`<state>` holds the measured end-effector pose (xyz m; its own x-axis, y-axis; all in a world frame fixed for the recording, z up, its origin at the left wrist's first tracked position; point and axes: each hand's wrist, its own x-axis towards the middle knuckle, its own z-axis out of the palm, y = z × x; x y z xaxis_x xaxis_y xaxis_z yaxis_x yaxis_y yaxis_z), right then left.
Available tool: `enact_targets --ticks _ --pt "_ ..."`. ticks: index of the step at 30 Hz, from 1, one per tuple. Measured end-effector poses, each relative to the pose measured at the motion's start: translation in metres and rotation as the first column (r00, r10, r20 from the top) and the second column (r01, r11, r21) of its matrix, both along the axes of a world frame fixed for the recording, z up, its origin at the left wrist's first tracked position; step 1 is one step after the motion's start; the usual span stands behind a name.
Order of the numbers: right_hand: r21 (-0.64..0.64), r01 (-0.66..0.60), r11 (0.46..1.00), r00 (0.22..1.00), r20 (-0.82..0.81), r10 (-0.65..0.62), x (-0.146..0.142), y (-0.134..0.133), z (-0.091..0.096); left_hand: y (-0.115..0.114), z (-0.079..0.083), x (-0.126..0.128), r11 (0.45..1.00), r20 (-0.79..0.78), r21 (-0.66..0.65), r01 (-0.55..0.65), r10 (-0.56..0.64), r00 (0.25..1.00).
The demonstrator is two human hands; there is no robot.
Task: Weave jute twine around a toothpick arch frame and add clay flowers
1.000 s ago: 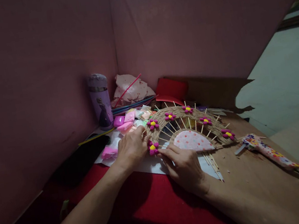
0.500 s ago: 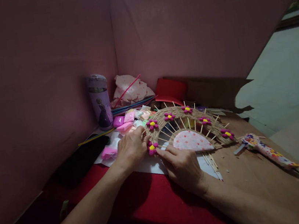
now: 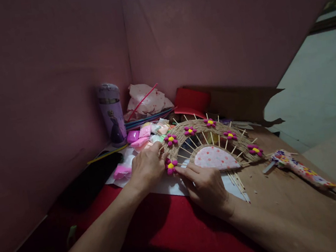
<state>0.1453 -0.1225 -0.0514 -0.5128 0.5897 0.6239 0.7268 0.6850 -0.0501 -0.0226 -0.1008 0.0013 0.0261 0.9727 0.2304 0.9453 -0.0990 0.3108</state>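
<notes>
A half-round fan of woven twine and thin wooden sticks (image 3: 199, 126) stands tilted in front of me, its inner half-circle covered in white cloth with red dots (image 3: 214, 158). Several magenta clay flowers with yellow centres sit along the twine band. My left hand (image 3: 148, 164) is closed on the fan's left end, its fingertips beside the lowest flower (image 3: 171, 166). From the right, my right hand (image 3: 206, 185) pinches at that same end, index fingertip touching the flower's lower edge. The thumb of my right hand is mostly hidden.
Bags of coloured clay (image 3: 140, 140) lie behind my left hand, near a purple tumbler (image 3: 112, 115). A flower-patterned glue gun (image 3: 300, 168) with a cord rests on the brown board at right. Loose sticks (image 3: 237, 183) and white paper (image 3: 170, 187) lie below the fan. Pink walls enclose the back.
</notes>
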Motion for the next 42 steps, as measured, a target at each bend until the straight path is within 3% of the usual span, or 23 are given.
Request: enact_targets --ticks 6,42 --pt "-0.067 -0.010 0.998 0.999 -0.048 0.007 0.0002 0.0006 0.0020 -0.0006 -0.0002 0.0004 1.000 -0.025 -0.006 0.004 -0.004 1.000" --pt "-0.128 -0.047 0.991 0.998 -0.057 0.040 0.0007 0.0044 0.0001 -0.0011 -0.0019 0.0009 0.999 -0.193 0.016 0.032 -0.028 0.981"
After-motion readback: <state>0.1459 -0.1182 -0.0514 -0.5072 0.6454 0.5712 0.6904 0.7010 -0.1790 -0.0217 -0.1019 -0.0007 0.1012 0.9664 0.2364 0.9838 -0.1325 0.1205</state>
